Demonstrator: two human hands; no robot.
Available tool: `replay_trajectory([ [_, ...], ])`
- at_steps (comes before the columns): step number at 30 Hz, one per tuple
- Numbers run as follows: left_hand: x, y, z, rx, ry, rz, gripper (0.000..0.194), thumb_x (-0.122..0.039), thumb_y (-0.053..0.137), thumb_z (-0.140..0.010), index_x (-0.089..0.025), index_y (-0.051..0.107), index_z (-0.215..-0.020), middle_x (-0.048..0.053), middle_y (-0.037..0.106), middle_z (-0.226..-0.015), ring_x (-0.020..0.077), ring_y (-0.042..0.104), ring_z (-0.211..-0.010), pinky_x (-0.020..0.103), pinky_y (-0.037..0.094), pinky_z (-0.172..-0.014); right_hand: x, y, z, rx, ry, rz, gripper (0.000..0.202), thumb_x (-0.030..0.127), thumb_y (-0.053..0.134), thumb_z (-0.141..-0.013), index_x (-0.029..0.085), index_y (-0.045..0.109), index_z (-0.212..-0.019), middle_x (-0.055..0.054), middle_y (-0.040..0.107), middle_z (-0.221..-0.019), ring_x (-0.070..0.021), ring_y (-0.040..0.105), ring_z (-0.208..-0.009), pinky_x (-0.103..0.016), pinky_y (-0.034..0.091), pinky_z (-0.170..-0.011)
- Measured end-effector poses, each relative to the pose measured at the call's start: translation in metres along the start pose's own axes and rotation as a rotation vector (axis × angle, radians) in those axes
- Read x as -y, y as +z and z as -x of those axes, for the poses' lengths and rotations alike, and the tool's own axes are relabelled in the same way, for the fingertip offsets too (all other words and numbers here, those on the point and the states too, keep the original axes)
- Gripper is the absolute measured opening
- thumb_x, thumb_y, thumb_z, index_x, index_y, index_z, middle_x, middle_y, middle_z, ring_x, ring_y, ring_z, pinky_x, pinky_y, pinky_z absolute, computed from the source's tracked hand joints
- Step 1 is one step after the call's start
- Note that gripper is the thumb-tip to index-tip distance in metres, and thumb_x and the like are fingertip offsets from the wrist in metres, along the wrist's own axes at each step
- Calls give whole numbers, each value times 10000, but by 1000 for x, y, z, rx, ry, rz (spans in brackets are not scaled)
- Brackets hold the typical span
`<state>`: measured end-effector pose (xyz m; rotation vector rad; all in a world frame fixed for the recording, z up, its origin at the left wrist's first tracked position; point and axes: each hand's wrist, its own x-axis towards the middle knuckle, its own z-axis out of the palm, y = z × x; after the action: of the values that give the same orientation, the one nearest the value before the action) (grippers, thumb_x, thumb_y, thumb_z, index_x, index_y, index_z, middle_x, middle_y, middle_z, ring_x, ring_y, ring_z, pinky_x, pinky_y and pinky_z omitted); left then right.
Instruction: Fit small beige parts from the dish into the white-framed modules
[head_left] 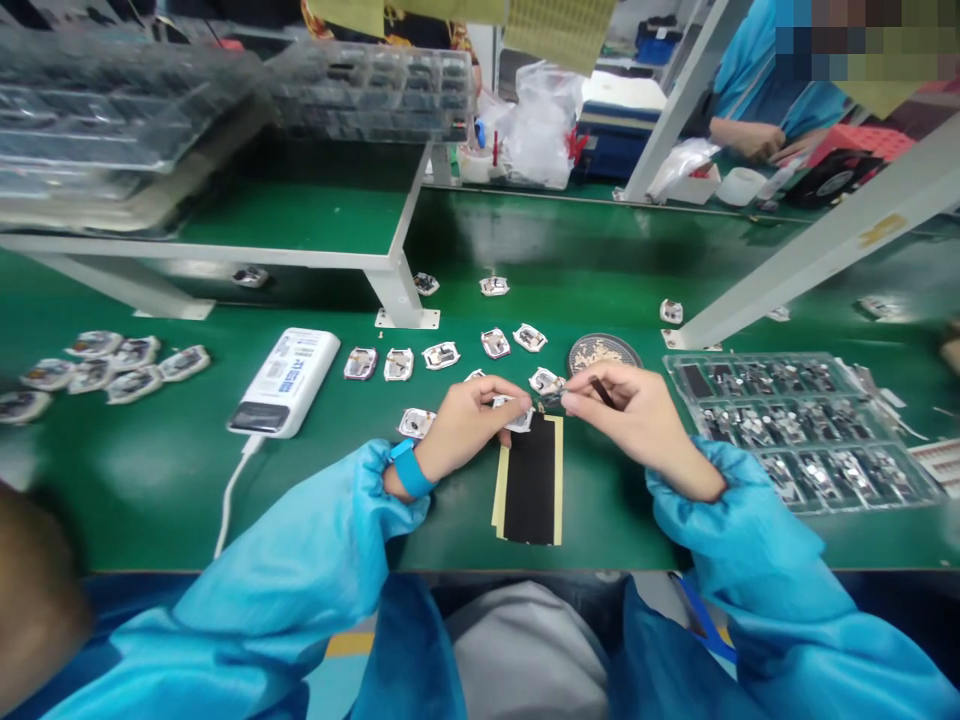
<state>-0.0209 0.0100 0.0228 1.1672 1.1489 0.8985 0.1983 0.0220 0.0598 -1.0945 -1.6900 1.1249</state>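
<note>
The left hand [472,418] grips a white-rimmed watch housing [517,418] between the thumb and the fingers, and this housing is at the upper end of a black sheet [529,495] with pale yellow edges, which lies on the green table [615,530]. The right hand [641,415] is near it, with its fingers closed on a slim dark tool [602,392]. At its fingertips there is a small grey part [553,398]; I cannot tell if the fingers pinch it or the tool touches it.

Just beyond the hands, 5 similar housings [441,355] make a loose row, and 1 more [416,423] lies beside the left wrist, which wears a blue wristband [411,470]. A round dish [637,352] with small beige pieces stands behind the right hand. To the right is a clear tray [750,390] with 3 rows of compartments, filled with small components. On the left lies a white power bank [300,365] with a white cable [234,490], and farther left, a group of housings [133,385]. Across the table, a co-worker's hands [750,138] are near a red crate [862,145].
</note>
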Motion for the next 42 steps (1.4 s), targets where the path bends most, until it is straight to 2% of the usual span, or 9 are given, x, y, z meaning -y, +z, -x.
replay_trajectory([
  [4,-3,0,0,-20,-46,58,372,-471,675,-893,-122,730,-1009,57,706,-718,141,657,-531,196,390,-415,-18,4,5,155,164,-148,289,432,790,-815,168,687,-867,-59,766,-760,-183,725,-701,-308,578,-697],
  [6,-6,1,2,7,-57,135,413,-476,628,-914,-120,727,-1099,82,726,-786,178,699,-619,215,449,-466,-22,7,7,182,205,-164,290,445,780,-825,170,692,-851,-53,763,-739,-176,715,-687,-301,566,-695],
  [10,-8,0,6,55,-16,235,408,-321,662,-833,-131,720,-1189,89,742,-955,189,694,-738,283,562,-639,-23,16,8,145,223,-114,323,475,744,-852,174,697,-747,-24,720,-662,-138,629,-610,-265,502,-629],
  [16,-6,3,12,126,63,185,579,-153,643,-788,-165,613,-1366,61,742,-1011,171,673,-810,302,554,-792,-25,25,10,76,287,-155,344,480,731,-859,171,681,-718,21,621,-564,-77,414,-455,-232,307,-456],
  [20,-6,6,15,115,87,96,606,-135,656,-804,-158,573,-1404,72,736,-987,172,683,-814,304,540,-823,-28,26,9,54,327,-193,362,506,741,-844,178,673,-705,34,564,-517,-77,375,-429,-238,268,-432],
  [27,-6,11,15,69,128,21,557,-238,741,-826,-163,607,-1361,83,737,-1002,175,693,-817,286,556,-770,-31,25,8,47,348,-240,417,541,739,-834,189,634,-638,41,503,-483,-75,354,-411,-235,251,-417],
  [32,0,12,15,-24,233,-177,452,-272,726,-865,-212,665,-1309,87,703,-1187,145,636,-769,268,546,-706,-31,29,8,5,360,-257,419,537,763,-808,184,628,-627,34,531,-505,-68,348,-407,-234,254,-411],
  [37,2,8,15,-68,364,-423,411,-282,674,-923,-255,662,-1332,65,710,-1210,161,623,-803,291,551,-752,-31,31,7,-28,367,-240,415,536,775,-792,178,631,-638,35,530,-498,-66,345,-404,-229,240,-397],
  [42,0,7,17,-83,419,-455,382,-307,660,-939,-270,678,-1320,60,701,-1270,194,668,-895,333,563,-841,-32,32,8,-46,358,-226,387,526,782,-788,174,653,-693,20,586,-535,-84,421,-441,-234,312,-435],
])
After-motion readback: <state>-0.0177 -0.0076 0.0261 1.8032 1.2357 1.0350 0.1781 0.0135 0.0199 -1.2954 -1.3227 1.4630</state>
